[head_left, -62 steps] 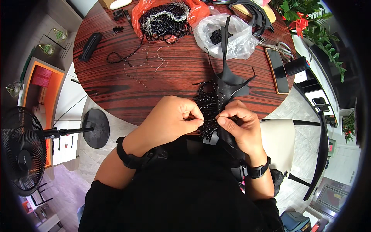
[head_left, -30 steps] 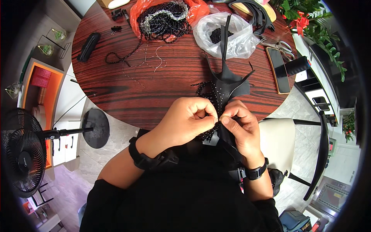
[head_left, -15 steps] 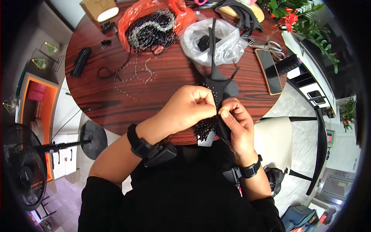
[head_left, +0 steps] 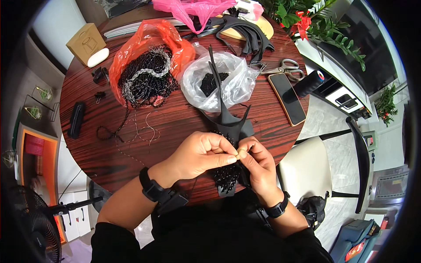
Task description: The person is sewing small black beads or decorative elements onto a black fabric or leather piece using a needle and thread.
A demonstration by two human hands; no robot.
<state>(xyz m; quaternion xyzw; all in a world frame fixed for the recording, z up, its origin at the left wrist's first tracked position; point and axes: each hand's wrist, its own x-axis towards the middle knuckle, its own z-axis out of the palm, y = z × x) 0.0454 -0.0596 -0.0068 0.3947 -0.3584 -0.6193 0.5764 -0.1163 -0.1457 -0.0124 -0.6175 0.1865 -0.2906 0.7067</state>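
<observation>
Step in hand: beading work on a black beaded strap piece point(head_left: 229, 131), judged from the pinch at its beaded patch.
Left hand point(head_left: 202, 154): fingers curled, thumb and forefinger pinched on something too small to make out, probably a bead or needle.
Right hand point(head_left: 259, 168): clenched on the piece's right edge, fingertips meeting the left's.
Piece location: lower centre of frame, at near rim of the round wooden table point(head_left: 101, 149).
Supplies: clear bag of black beads point(head_left: 221, 83) centre top; orange bag of bead strands point(head_left: 147, 72) upper left; scissors point(head_left: 284, 68) and phone point(head_left: 289, 98) upper right.
Next move, judged: a steady pull, the piece kept taut.
</observation>
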